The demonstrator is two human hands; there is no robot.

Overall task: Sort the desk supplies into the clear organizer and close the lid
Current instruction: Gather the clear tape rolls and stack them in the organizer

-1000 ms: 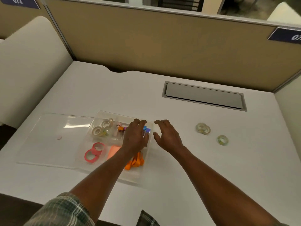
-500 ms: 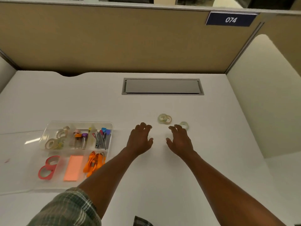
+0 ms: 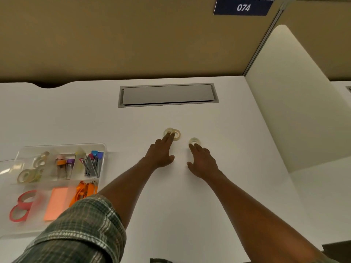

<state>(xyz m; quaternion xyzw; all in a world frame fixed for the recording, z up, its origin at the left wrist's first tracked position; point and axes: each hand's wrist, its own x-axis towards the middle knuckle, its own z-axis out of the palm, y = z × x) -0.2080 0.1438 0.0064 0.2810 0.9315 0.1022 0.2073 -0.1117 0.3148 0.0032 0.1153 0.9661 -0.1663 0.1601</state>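
Clear tape, an overlapping pair of rolls and a single roll, lay on the desk well right of the organizer. Both hands had moved off the organizer. The left hand, fingers extended, touched the pair, and the right hand, not gripping, touched the single roll. Pickup judged imminent.

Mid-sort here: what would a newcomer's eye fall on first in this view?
Both arms stretch across the white desk: the left hand lays straight fingers on a pair of clear tape rolls, and the right hand reaches a single clear roll with its fingertips. At the near left sits the uncovered clear organizer with red tape rings and an orange pad. A blue 074 sign hangs top right on the tan partition.
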